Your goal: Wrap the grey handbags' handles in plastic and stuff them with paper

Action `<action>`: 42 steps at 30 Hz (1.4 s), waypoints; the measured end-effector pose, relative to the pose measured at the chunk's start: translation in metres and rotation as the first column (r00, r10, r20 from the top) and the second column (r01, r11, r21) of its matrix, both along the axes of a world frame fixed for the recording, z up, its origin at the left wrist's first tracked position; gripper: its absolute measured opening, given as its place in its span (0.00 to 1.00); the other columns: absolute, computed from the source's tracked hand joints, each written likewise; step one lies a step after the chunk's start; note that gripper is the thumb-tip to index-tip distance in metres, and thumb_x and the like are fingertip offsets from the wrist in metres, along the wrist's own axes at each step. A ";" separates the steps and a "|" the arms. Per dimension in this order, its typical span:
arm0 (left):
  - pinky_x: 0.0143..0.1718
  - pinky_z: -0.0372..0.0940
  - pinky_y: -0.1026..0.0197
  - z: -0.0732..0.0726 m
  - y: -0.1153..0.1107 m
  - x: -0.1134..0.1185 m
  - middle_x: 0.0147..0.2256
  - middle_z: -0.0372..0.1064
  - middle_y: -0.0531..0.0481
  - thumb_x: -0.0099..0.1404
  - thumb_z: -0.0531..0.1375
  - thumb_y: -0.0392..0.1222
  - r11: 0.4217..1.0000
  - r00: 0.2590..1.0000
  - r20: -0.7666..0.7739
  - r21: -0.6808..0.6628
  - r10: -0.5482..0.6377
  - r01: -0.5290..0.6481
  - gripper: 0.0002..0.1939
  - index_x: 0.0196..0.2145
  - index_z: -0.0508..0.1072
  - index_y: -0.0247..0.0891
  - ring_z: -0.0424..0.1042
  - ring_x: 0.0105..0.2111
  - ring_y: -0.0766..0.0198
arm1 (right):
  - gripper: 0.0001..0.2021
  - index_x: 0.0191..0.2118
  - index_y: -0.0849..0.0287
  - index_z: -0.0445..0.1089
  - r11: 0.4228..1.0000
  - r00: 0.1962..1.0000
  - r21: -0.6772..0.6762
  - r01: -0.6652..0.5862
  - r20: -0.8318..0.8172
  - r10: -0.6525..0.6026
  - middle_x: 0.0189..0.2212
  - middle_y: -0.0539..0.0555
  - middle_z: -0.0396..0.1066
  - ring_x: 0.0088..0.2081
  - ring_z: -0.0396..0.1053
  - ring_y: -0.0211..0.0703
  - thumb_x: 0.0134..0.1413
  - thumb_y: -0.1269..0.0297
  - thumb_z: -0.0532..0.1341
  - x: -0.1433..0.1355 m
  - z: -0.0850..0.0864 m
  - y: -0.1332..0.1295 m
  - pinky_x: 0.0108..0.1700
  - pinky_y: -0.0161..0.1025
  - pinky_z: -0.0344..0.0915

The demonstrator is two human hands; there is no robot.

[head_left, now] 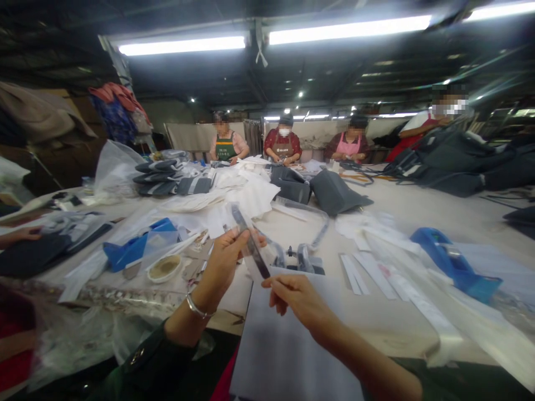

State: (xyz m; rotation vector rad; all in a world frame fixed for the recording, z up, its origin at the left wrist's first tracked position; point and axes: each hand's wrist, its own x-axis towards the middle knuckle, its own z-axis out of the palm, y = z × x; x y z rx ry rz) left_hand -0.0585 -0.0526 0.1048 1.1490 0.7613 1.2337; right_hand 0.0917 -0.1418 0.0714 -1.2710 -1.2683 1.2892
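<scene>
One dark strap (259, 260): near the middle of the frame, slanting from upper left to lower right, between the two hands; it seems covered with clear film, but blur makes this uncertain.
Left hand (229, 252): gripping the strap around its middle part, forearm rising from the lower left.
Right hand (292, 294): thumb and fingertips pinching the strap's lower end, forearm reaching from the lower right.

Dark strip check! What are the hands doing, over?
Left hand gripping dark strip. Right hand pinching its lower end. Blue tape dispenser off right, apart from both hands.
</scene>
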 end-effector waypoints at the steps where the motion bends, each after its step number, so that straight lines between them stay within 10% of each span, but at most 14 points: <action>1: 0.43 0.71 0.54 0.001 -0.003 0.002 0.34 0.80 0.40 0.60 0.66 0.49 1.000 1.000 0.010 0.022 0.001 -0.002 0.18 0.39 0.75 0.30 0.79 0.36 0.53 | 0.15 0.37 0.64 0.74 0.996 0.994 -0.082 -0.024 -0.111 0.015 0.23 0.52 0.70 0.22 0.63 0.35 0.60 0.58 0.55 0.000 0.001 0.004 0.26 0.34 0.60; 7: 0.40 0.70 0.57 -0.015 -0.033 0.007 0.34 0.79 0.43 0.61 0.65 0.45 0.990 0.991 0.002 0.034 -0.136 0.136 0.12 0.37 0.78 0.32 0.77 0.34 0.56 | 0.18 0.29 0.64 0.69 0.971 0.919 -0.236 -0.035 -0.389 -0.061 0.20 0.53 0.70 0.17 0.63 0.34 0.56 0.52 0.58 0.003 0.004 0.034 0.22 0.33 0.61; 15: 0.34 0.70 0.58 -0.021 -0.043 -0.008 0.33 0.79 0.44 0.61 0.66 0.44 0.970 0.975 0.099 -0.127 -0.197 0.209 0.18 0.48 0.76 0.35 0.75 0.29 0.61 | 0.08 0.27 0.59 0.68 0.990 0.992 0.143 0.021 0.123 -0.039 0.17 0.47 0.65 0.17 0.63 0.34 0.51 0.73 0.54 -0.008 0.003 0.028 0.21 0.31 0.57; 20: 0.34 0.71 0.59 -0.019 -0.040 -0.013 0.32 0.79 0.45 0.58 0.68 0.46 0.957 0.984 0.102 -0.239 -0.144 0.165 0.23 0.50 0.75 0.36 0.75 0.27 0.62 | 0.11 0.24 0.59 0.64 0.846 0.832 0.516 -0.134 0.522 -0.187 0.21 0.47 0.65 0.24 0.62 0.34 0.49 0.81 0.53 -0.004 0.002 0.025 0.30 0.32 0.56; 32: 0.37 0.69 0.63 -0.022 -0.045 -0.021 0.34 0.78 0.45 0.59 0.67 0.41 0.886 0.943 0.173 -0.328 -0.285 0.328 0.22 0.51 0.75 0.35 0.76 0.30 0.63 | 0.09 0.33 0.59 0.68 0.611 0.647 0.697 -0.375 0.669 -0.366 0.28 0.53 0.71 0.31 0.68 0.43 0.59 0.77 0.54 -0.003 -0.002 0.023 0.35 0.37 0.60; 36: 0.37 0.67 0.62 -0.022 -0.053 -0.019 0.33 0.78 0.45 0.59 0.67 0.41 0.922 0.945 0.094 -0.208 -0.314 0.327 0.19 0.47 0.77 0.34 0.75 0.32 0.61 | 0.09 0.36 0.58 0.69 0.667 0.784 0.707 -0.235 0.544 -0.300 0.32 0.54 0.72 0.35 0.69 0.43 0.59 0.76 0.53 -0.004 -0.001 0.020 0.40 0.38 0.62; 42: 0.45 0.65 0.58 -0.028 -0.058 -0.014 0.33 0.78 0.47 0.61 0.64 0.43 0.994 0.980 -0.197 0.108 0.019 0.003 0.11 0.41 0.78 0.37 0.74 0.37 0.56 | 0.10 0.26 0.58 0.66 0.892 0.939 0.423 0.157 0.217 -0.268 0.29 0.50 0.64 0.33 0.63 0.41 0.59 0.67 0.56 -0.012 0.007 0.006 0.37 0.37 0.60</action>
